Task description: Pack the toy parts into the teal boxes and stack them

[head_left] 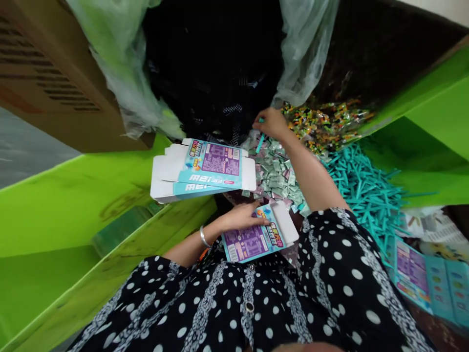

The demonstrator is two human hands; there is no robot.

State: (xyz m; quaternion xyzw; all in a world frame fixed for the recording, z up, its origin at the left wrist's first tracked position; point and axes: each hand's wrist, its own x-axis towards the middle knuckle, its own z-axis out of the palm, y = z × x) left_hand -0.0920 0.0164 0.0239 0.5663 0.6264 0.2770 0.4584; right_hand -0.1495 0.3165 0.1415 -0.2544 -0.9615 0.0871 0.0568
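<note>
My left hand [242, 218], with a silver bangle at the wrist, is closed on a blue and purple printed carton [252, 243] in front of my body. The carton's white end flap points right. Farther out, my right hand [274, 123] pinches a thin teal stick [260, 143], which hangs below the fingers. Beneath that hand lies a heap of small silvery-green and pink packets [276, 178]. More flattened cartons [222, 161] are stacked to the left of the packets. To the right of my forearm spreads a large pile of teal sticks [361, 183].
Beyond my right hand are black contents [216, 73] within a clear plastic liner [308, 49]. Small orange, green and black pieces [326, 122] lie at the right. Green panels [73, 195] flank me. A cardboard box [54, 73] stands at left; printed cartons [412, 274] lie lower right.
</note>
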